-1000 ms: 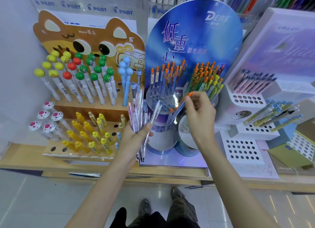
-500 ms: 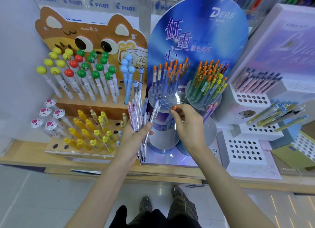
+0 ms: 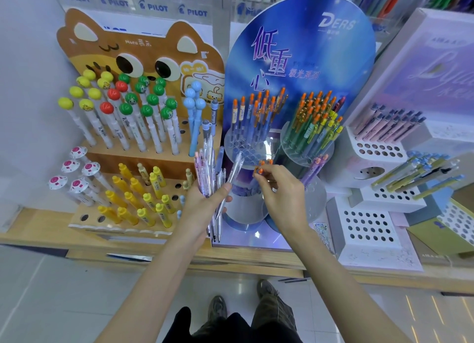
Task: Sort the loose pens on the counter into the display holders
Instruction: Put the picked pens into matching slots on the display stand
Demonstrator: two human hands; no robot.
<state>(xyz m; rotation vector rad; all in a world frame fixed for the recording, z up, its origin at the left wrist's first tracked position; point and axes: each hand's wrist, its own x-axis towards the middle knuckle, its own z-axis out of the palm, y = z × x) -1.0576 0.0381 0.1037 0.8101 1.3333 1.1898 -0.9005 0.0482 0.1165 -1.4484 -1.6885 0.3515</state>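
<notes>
Where the head view looks down at the bench point(image 3: 36, 227), the left hand point(image 3: 202, 206) grips a bundle of pens point(image 3: 209, 168): clear and pink barrels, upright and fanned out, thumb across the front. Fingers are curled tight round the bundle. The tips hang below the palm, over the near edge of the blue display point(image 3: 302, 47).

Right hand point(image 3: 278, 191) sits just right of the bundle, not touching it. Its fingers point(image 3: 268, 174) are narrow, pinching an orange-topped pen point(image 3: 259, 170) at the top end. That pen's barrel leads down, tilted, into the low round holder point(image 3: 241, 206) at the front centre of the blue display; the lower part is hidden. Two more orange tops show just beyond the fingertips.

Behind these, the left clear tier point(image 3: 246, 150) is part filled with orange-topped pens. The right clear tier point(image 3: 307, 150) is packed with green, yellow and orange ones.

Far left, the bear stand point(image 3: 143, 47) holds ball-topped pens up top and yellow ones lower down, with some open holes. To the right, the white holders point(image 3: 366, 224) show rows of open holes, with pastel pens in the upper ones.
</notes>
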